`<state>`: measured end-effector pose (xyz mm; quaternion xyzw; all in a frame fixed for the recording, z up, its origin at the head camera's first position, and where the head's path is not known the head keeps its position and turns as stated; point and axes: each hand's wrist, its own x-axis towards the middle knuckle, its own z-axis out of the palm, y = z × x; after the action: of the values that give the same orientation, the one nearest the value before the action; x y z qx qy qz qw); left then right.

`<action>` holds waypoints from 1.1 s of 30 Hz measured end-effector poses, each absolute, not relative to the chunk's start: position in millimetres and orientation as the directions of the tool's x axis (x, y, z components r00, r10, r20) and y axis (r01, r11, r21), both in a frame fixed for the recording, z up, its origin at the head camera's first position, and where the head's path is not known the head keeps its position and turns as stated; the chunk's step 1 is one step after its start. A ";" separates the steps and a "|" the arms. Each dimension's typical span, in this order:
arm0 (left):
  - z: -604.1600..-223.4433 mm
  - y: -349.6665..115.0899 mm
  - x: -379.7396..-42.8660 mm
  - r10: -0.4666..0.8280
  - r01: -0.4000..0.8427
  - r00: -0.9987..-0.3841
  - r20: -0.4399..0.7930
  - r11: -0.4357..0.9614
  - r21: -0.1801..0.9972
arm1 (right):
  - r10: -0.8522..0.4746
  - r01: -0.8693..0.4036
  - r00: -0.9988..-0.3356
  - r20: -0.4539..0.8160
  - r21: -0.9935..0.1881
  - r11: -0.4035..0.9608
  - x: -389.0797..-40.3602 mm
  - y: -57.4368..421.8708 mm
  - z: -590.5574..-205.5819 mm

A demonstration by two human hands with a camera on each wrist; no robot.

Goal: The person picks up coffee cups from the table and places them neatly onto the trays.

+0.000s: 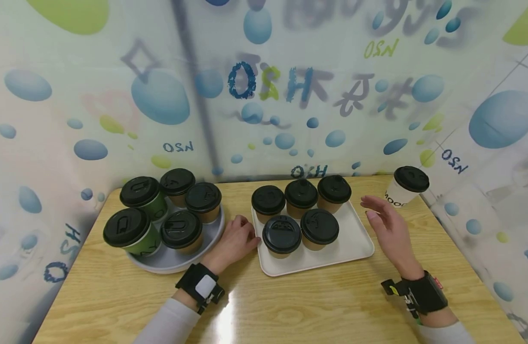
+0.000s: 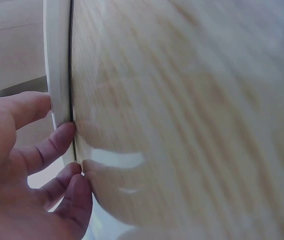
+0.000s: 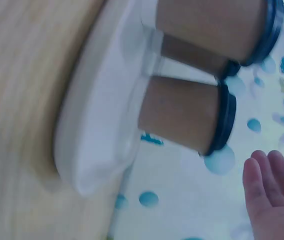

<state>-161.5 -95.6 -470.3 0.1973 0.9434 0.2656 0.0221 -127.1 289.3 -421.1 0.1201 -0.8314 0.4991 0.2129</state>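
Note:
My left hand [image 1: 233, 241] is at the left edge of a white tray [image 1: 350, 253]. In the left wrist view its bent fingers [image 2: 47, 152] meet the tray's rim [image 2: 59, 60], the thumb on one side and a fingertip at the lower edge. Several brown paper cups with black lids [image 1: 319, 227] stand upright on the tray. Beyond the tray's right side, my right hand [image 1: 390, 229] is raised with extended fingers and holds nothing. In the right wrist view, that hand [image 3: 277, 195] is apart from the nearest brown cup [image 3: 182, 112].
Left of the tray, a round grey tray [image 1: 160, 265] bears green cups [image 1: 130, 231] and brown cups [image 1: 182, 231] with black lids. A white cup with a black lid [image 1: 405, 186] stands at the table's back right. A patterned curtain [image 1: 264, 129] rises behind the wooden table [image 1: 315, 306].

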 end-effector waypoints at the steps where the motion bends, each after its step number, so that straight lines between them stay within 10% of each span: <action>1: -470.5 -95.6 -161.5 0.383 0.358 -0.922 0.059 0.782 0.510 | 0.029 -0.413 -0.875 0.484 -0.776 0.477 -127.6 291.3 -418.8; 33: -468.1 -95.3 -160.0 0.381 0.355 -0.923 0.056 0.783 0.511 | 0.297 -0.256 -0.726 0.620 -0.645 0.721 -172.8 378.2 -408.6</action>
<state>-160.0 -95.3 -468.1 0.1949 0.9439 0.2654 0.0250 -172.8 378.2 -408.6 -0.0123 -0.8504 0.3736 0.3701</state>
